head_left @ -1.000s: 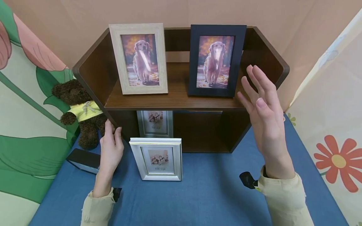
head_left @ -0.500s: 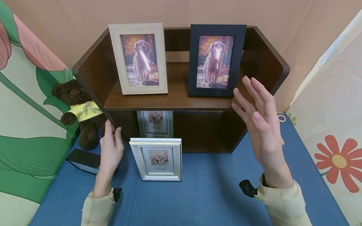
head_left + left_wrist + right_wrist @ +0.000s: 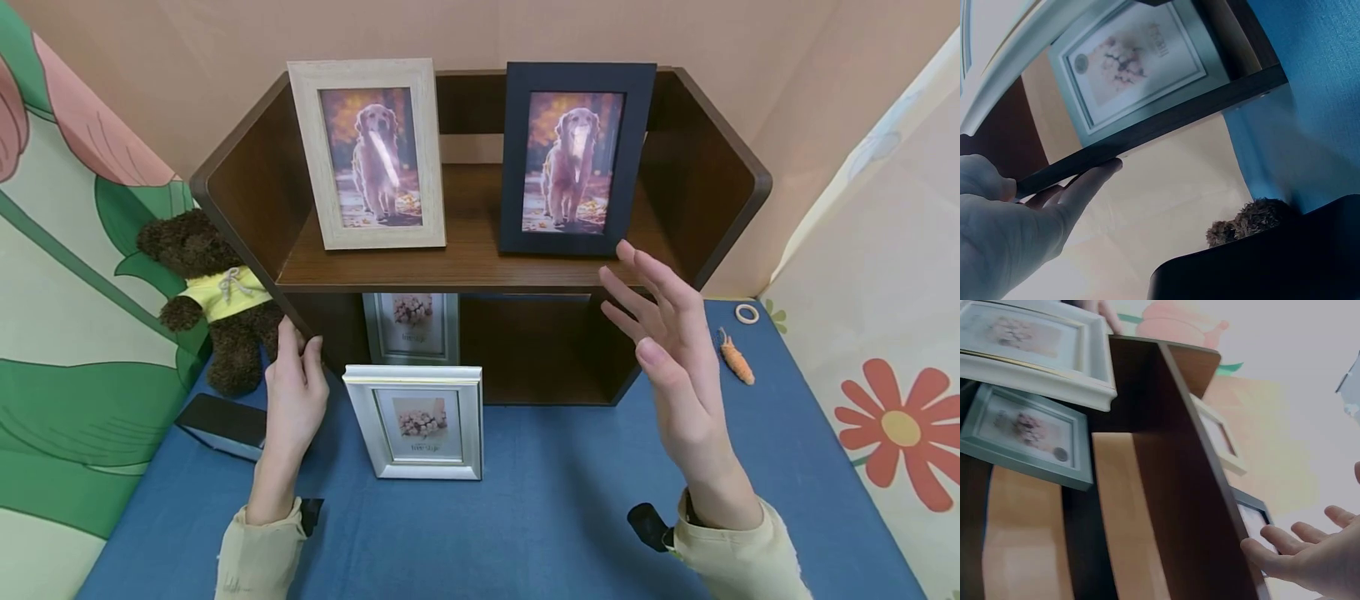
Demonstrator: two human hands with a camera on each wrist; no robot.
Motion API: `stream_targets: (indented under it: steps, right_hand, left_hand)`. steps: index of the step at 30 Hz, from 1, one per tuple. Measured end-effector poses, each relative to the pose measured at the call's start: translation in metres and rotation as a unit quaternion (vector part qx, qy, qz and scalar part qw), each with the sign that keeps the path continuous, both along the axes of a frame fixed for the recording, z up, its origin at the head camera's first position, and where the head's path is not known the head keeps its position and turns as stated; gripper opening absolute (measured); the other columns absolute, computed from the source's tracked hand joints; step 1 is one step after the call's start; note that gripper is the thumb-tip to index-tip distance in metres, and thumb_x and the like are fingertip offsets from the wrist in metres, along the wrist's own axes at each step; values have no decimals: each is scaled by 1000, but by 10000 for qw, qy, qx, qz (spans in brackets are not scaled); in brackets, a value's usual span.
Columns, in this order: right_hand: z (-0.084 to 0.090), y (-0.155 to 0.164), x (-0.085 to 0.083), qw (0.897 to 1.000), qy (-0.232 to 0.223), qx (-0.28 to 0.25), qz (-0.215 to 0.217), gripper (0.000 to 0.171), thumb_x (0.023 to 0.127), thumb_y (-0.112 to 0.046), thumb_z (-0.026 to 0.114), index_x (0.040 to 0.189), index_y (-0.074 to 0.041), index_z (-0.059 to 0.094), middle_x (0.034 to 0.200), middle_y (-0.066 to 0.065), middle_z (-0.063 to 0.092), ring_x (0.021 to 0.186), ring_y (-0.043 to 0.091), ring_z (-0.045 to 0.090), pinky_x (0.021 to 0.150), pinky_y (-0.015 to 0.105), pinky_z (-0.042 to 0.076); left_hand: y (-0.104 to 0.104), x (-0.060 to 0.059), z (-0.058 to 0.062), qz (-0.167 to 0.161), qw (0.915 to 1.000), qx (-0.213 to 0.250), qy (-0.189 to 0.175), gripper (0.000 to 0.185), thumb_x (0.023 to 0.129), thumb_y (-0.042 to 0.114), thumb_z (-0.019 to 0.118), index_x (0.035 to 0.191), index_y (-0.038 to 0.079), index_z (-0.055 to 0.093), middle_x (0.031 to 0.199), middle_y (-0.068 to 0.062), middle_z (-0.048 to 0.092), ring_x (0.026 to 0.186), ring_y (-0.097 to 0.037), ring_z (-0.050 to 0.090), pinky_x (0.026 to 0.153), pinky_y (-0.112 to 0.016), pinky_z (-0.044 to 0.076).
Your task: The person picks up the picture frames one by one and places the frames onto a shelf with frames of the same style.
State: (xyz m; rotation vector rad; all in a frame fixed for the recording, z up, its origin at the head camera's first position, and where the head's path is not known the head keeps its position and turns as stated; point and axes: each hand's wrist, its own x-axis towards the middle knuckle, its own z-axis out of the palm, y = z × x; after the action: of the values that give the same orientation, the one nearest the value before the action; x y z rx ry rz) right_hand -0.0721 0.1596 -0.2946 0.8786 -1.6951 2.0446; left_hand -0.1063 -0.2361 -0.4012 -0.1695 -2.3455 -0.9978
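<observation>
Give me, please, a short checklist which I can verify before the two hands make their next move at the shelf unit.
1. Left hand grips the left side panel of the shelf unit: ok.
2. Right hand free: ok, it holds nothing.
3. Right hand apart from the navy frame: cannot tell, it is right by the lower corner.
4. Navy frame and cream frame standing on the upper board: ok.
5. Table before the shelf unit free: not ok, the white frame stands there.
</observation>
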Motion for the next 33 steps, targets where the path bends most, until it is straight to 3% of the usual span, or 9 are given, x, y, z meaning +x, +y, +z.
stream_targets:
  steps: [6,12,15,22,33]
  right_hand:
    - [-9,-5,4,9992,89,369,-135,58,103,-2,42,161,0,37,166,25,35,149,41,44,120,45,37]
    - [-24,-9,8,9951,228,945,-165,62,106,-4,60,162,4,32,168,26,31,150,42,42,119,42,38]
    - [-34,-10,8,9906,139,1346,-187,70,103,-3,68,163,2,32,169,24,31,151,39,42,118,40,40]
    - [-61,-17,9,9796,-319,1981,-66,92,88,16,77,165,-7,32,171,10,33,149,33,45,113,40,47]
    - [-100,-33,8,9716,-550,2301,89,91,90,9,82,165,-12,35,168,6,38,147,28,49,113,42,47]
  left_hand:
    - [2,1,1,-14,10000,18,-34,39,114,1,46,152,-3,42,79,-13,50,55,-16,41,51,-26,32]
    - [3,0,3,35,10000,31,-84,39,114,2,46,152,-3,42,78,-13,50,56,-18,42,51,-23,32]
    - [4,-1,3,27,10000,38,-55,39,114,1,46,152,-3,43,79,-13,50,57,-18,42,52,-24,32]
    - [3,0,2,46,10000,12,-45,38,114,1,47,152,-4,43,78,-13,50,56,-18,42,51,-25,32]
    - [1,2,1,82,9999,-13,-57,39,114,2,47,152,-3,43,79,-13,51,56,-17,42,51,-26,32]
